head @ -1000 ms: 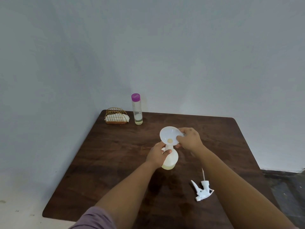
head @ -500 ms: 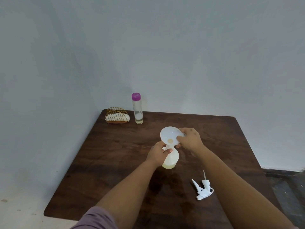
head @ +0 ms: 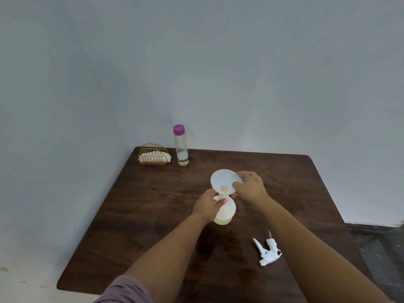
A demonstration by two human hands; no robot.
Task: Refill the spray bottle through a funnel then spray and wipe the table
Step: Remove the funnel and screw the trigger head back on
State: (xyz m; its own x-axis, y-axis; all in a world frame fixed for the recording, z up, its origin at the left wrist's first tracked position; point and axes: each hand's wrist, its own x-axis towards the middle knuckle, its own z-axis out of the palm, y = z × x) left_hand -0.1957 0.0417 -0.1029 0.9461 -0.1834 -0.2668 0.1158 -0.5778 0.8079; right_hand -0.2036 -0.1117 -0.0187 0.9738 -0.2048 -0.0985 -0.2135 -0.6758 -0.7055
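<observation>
Little has changed over the last second: my left hand (head: pixel 206 205) still grips the neck of the bottle (head: pixel 225 212) at the frame's centre, and my right hand (head: pixel 249 186) still pinches the rim of the funnel (head: pixel 223 180), whose spout sits in the bottle's mouth, bowl tilted toward me. I judge the funnel nearly seated, so pouring comes next. The refill bottle (head: pixel 181 147) waits capped, upper left on the counter (head: pixel 153 204); the sprayer (head: pixel 267 252) lies lower right.

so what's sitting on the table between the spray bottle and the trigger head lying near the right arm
Nothing. In the head view the stretch of dark wooden table between the spray bottle and the detached trigger head is bare wood.
</observation>
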